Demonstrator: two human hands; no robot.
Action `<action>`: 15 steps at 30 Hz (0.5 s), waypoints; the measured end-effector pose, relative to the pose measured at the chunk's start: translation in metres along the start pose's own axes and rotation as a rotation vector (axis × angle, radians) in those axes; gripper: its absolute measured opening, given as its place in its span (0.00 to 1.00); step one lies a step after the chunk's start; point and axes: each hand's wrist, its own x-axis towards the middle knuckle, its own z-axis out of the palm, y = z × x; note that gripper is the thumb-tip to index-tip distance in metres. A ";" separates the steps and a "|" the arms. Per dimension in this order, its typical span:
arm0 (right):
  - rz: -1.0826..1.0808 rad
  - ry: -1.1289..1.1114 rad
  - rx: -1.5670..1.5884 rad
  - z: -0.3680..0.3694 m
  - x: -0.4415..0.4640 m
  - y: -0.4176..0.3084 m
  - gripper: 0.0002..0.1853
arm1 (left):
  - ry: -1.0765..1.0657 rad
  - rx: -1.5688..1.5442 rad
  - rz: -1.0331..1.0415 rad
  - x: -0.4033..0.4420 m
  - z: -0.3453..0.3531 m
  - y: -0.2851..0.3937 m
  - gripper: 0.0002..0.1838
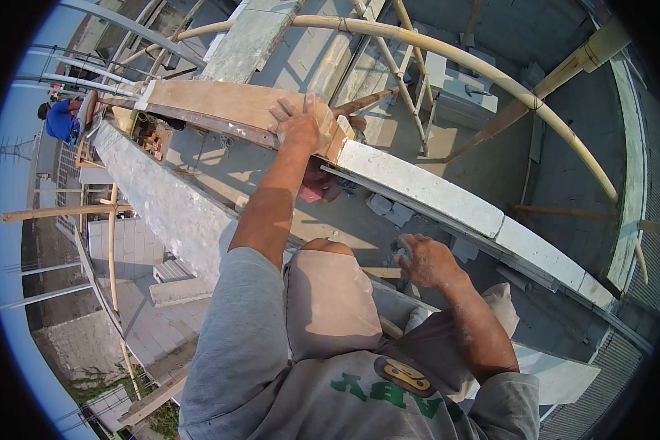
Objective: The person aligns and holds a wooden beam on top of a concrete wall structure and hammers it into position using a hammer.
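My left hand (301,128) lies with its fingers spread on top of a long plywood form board (220,99), close to the board's near end. Just right of it, a narrow wooden end piece (336,141) meets a row of white blocks (418,174) topping the wall. My right hand (429,262) hangs in the air below that block row, fingers loosely bent and apart, with nothing seen in it. Under the board, a pinkish-red thing (314,185) is partly hidden, and I cannot make out what it is.
Bamboo poles (447,51) arch and cross beyond the wall. A rough, plastered wall top (165,202) runs along the left. Another person in a blue shirt (64,123) is at the far left. Broken block pieces (390,209) lie on the floor far below.
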 end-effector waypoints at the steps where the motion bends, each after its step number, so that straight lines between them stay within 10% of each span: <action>1: -0.002 -0.001 -0.004 0.001 0.000 0.000 0.25 | 0.001 0.002 0.000 0.000 0.000 0.000 0.63; 15: 0.017 -0.008 0.001 -0.003 -0.001 -0.006 0.25 | 0.005 0.011 -0.002 0.001 0.002 0.000 0.63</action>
